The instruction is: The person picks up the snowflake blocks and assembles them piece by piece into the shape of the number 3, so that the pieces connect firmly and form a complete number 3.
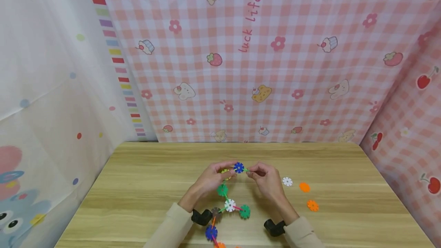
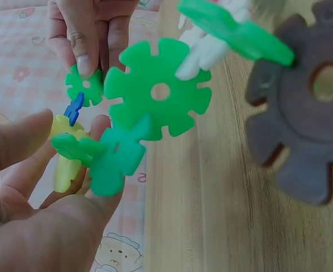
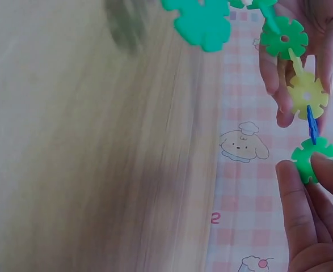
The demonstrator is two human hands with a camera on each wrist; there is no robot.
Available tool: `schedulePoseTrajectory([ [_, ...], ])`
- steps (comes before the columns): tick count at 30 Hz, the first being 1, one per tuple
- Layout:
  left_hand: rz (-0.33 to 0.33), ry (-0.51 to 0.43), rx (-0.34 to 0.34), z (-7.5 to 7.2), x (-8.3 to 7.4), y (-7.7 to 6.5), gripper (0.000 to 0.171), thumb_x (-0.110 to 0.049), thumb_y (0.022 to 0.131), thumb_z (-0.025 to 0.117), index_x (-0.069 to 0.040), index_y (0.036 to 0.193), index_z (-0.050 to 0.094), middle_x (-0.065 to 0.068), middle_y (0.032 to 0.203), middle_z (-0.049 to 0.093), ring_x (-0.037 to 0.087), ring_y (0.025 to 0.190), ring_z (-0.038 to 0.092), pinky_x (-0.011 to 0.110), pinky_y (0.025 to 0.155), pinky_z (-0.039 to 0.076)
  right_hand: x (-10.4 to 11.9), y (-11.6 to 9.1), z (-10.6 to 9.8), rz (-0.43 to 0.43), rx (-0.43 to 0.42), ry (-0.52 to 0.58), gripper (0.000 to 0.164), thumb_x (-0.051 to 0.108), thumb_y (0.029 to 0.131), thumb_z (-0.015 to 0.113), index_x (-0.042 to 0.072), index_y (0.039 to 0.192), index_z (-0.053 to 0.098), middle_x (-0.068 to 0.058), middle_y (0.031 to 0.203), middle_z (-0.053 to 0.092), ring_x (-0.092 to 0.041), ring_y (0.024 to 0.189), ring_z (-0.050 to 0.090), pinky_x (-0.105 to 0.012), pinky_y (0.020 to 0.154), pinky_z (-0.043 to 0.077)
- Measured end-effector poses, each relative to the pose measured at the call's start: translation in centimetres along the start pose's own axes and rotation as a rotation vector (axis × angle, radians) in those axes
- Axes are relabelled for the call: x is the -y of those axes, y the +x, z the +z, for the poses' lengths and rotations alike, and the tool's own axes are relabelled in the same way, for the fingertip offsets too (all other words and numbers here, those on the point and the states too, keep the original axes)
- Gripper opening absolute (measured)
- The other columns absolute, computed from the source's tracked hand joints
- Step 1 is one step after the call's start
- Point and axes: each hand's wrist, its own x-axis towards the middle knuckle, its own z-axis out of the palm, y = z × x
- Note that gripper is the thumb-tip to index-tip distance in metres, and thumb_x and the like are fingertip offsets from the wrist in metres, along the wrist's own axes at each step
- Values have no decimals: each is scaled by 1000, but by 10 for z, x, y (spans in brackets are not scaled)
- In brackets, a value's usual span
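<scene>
My left hand (image 1: 211, 178) holds a yellow notched disc (image 2: 68, 170) between thumb and fingers. A blue notched disc (image 1: 236, 165) is slotted into the yellow one, and a small green notched disc (image 3: 303, 164) is joined to its other side. Thumb and fingers of my right hand (image 1: 268, 180) pinch that green disc. From the yellow disc the chain runs toward me through green discs (image 1: 220, 189) to a white disc (image 1: 227, 203). There it branches to another green disc (image 1: 242, 215) and a brown disc (image 2: 296, 124), then on to a blue disc (image 1: 208, 231).
To the right of my right hand, a loose white disc (image 1: 285, 180) and two orange discs, the nearer one (image 1: 310, 204) and the farther one (image 1: 304, 187), lie on the wooden table (image 1: 358, 217). A checked cloth (image 1: 303, 68) hangs behind the table's far edge.
</scene>
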Motion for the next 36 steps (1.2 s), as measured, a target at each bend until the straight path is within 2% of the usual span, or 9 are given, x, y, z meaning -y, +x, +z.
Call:
schedulePoseTrajectory([
  [3,-4,-7,5,1,-2,-1,36,-21,100,60,-20,135,62,7,124,68,35,111,63,31,77,54,-1,-1,0,-17,2,8,8,-7,84,73,0,86,74,-11,85,74,-20,82,72,-23,75,58],
  [5,-11,-13,7,1,-4,-1,36,-20,99,61,-19,135,62,7,119,70,37,108,63,22,63,48,-1,-2,1,-24,3,7,6,-7,84,73,-2,87,74,-11,85,74,-19,81,72,-21,74,58],
  [7,-19,-18,11,1,-5,-1,36,-20,99,62,-18,135,62,7,118,70,39,106,62,19,55,41,-2,-2,1,-23,5,5,5,-6,84,73,-3,88,74,-11,86,74,-19,81,71,-20,74,57],
  [14,-22,-37,32,-1,-3,1,38,-22,98,63,-18,136,61,15,119,68,36,111,62,24,69,47,-4,-2,1,-18,15,-8,7,-2,84,75,3,88,73,-9,86,74,-16,81,70,-20,74,56],
  [19,-30,-53,42,-2,-3,1,40,-21,98,62,-16,138,59,20,120,67,38,112,61,24,70,48,-4,-1,1,2,30,-22,10,-2,84,75,7,89,73,-9,88,74,-16,79,70,-22,71,56],
  [23,-32,-59,45,-2,-2,1,40,-21,99,62,-15,138,58,20,119,66,38,111,61,23,68,47,-3,-3,-2,26,58,-19,14,-2,85,74,6,97,73,-10,98,74,-19,82,71,-23,68,56],
  [29,-33,-23,29,-5,2,1,38,-23,99,61,-17,137,59,19,116,67,36,109,62,26,73,48,-7,-7,-14,90,104,8,23,-4,88,68,4,109,70,-12,103,73,-25,82,72,-29,68,57],
  [36,-34,3,9,-9,6,0,36,-23,99,60,-20,135,59,16,115,67,34,109,62,30,78,48,-18,-10,-37,169,114,62,26,-1,90,66,0,116,66,-19,114,67,-30,82,70,-34,73,60],
])
